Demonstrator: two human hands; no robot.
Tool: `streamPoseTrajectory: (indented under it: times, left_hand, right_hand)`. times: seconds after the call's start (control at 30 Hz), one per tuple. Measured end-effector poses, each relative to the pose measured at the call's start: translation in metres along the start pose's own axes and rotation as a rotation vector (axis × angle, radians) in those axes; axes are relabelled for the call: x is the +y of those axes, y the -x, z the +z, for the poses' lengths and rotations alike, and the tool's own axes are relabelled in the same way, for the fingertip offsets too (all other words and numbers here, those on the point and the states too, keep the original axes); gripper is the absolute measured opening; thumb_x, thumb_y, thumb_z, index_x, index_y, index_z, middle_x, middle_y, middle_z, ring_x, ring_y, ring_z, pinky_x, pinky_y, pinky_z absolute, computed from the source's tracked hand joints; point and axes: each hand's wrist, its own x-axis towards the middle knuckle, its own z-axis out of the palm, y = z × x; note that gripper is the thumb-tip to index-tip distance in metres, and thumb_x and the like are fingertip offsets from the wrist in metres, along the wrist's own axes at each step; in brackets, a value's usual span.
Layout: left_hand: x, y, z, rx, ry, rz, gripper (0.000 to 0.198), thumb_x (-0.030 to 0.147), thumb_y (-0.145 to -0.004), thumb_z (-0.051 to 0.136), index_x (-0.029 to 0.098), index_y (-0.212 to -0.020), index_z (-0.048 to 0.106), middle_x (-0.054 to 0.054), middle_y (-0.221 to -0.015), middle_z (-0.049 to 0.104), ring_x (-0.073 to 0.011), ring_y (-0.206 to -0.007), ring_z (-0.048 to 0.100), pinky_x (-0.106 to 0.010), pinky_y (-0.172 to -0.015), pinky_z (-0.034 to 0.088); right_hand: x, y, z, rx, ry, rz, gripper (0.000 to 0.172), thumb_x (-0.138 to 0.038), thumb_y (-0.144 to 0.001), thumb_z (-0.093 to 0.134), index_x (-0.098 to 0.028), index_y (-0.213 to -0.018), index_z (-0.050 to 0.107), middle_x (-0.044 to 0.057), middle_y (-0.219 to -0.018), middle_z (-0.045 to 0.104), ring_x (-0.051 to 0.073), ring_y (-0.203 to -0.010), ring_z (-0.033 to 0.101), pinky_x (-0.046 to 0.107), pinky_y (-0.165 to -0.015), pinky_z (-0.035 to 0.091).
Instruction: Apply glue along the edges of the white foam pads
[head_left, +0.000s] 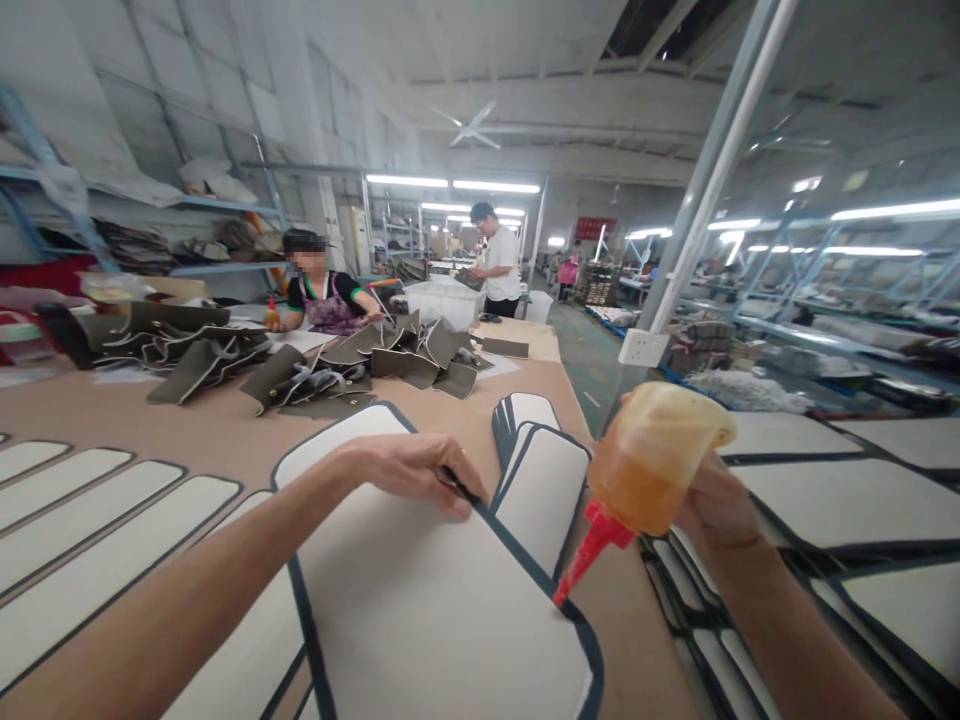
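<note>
A large white panel with a dark border point(420, 610) lies on the brown worktable point(225, 425) in front of me. My left hand point(420, 470) is closed, pinching the panel's dark edge near its upper right side. My right hand point(712, 500) grips a squeeze bottle of amber glue point(649, 455), tilted down. Its red nozzle point(589, 550) touches the dark border at the panel's right edge.
More white panels lie to the left point(90, 530), behind point(536, 465) and on the right point(810, 500). Olive fabric pieces point(352, 370) are heaped farther back. A seated person point(322, 295) and a standing person point(495, 260) work beyond. A metal post point(705, 180) stands at the table's right.
</note>
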Motion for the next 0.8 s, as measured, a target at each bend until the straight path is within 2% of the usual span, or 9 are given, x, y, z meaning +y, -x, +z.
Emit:
streamPoseTrajectory:
  times: [0.17,0.3,0.43,0.63,0.8]
  left_hand:
    - [0.013,-0.007,0.006,0.002,0.009,-0.012,0.033,0.039,-0.078,0.059,0.011,-0.091,0.070,-0.002,-0.073,0.059,-0.0124,-0.065,0.048,-0.019,-0.058,0.038]
    - [0.023,-0.012,0.011,0.002,0.002,-0.045,0.034,0.039,-0.078,0.060,0.011,-0.096,0.070,-0.002,-0.074,0.060,-0.0125,-0.064,0.049,-0.020,-0.056,0.037]
    - [0.029,-0.015,0.015,0.015,0.019,-0.065,0.034,0.036,-0.078,0.062,0.010,-0.100,0.070,-0.004,-0.076,0.062,-0.0132,-0.067,0.051,-0.019,-0.059,0.040]
    - [0.032,-0.014,0.020,0.039,0.055,-0.070,0.032,0.034,-0.078,0.061,0.011,-0.099,0.070,-0.004,-0.080,0.064,-0.0123,-0.068,0.052,-0.018,-0.060,0.042]
    - [0.032,-0.009,0.022,0.060,0.029,-0.088,0.031,0.032,-0.079,0.060,0.010,-0.098,0.069,-0.005,-0.079,0.061,-0.0127,-0.067,0.049,-0.019,-0.058,0.039]
  right_hand:
    - [-0.006,-0.008,-0.004,-0.054,-0.020,0.039,0.034,-0.022,-0.039,0.071,-0.016,-0.072,0.064,0.004,-0.067,0.066,0.020,-0.057,0.062,0.032,-0.059,0.052]
    - [-0.011,-0.010,-0.012,-0.063,-0.047,0.087,0.032,-0.021,-0.037,0.068,-0.016,-0.069,0.063,0.005,-0.073,0.068,0.020,-0.057,0.063,0.033,-0.056,0.051]
    - [-0.015,-0.008,-0.021,-0.062,-0.066,0.132,0.032,-0.020,-0.035,0.066,-0.016,-0.067,0.062,0.005,-0.069,0.067,0.020,-0.054,0.062,0.034,-0.054,0.050]
    - [-0.021,-0.004,-0.025,-0.019,-0.085,0.165,0.054,-0.020,-0.033,0.064,-0.017,-0.087,0.063,0.006,-0.068,0.067,0.024,-0.057,0.062,0.040,-0.053,0.050]
    - [-0.023,-0.003,-0.028,0.022,-0.071,0.161,0.059,-0.020,-0.030,0.063,-0.017,-0.089,0.063,0.007,-0.067,0.067,0.025,-0.056,0.061,0.041,-0.053,0.050]
